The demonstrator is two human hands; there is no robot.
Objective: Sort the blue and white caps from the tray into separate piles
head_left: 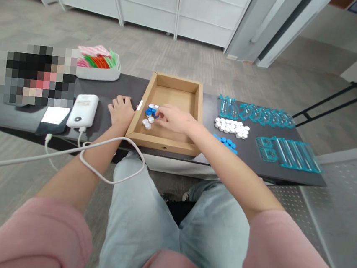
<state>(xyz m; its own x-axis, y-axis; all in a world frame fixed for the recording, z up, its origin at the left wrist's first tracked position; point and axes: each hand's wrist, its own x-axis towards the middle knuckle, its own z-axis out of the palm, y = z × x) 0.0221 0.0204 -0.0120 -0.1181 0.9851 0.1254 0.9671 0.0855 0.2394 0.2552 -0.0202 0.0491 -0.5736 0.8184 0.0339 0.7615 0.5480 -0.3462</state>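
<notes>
My right hand (176, 119) reaches into a shallow cardboard box (179, 146), fingertips pinched at a small blue cap (156, 113). Just left of those fingertips lie more blue caps (149, 112). White hexagonal caps (147, 124) are on the box floor near its left wall, with a few others behind the blue ones. My left hand (122, 111) rests on the dark table against the outside of the box's left wall. Its fingers are spread and hold nothing; the thumb is partly hidden by the box edge.
Right of the box sit groups of white caps (232, 127), blue caps (226, 143), clear teal bottles (259, 115), teal tubes (296, 154) and a teal tray (266, 148). A white power bank (82, 111) trails a cable (102, 143) across my left forearm. Behind is a white basket (99, 74).
</notes>
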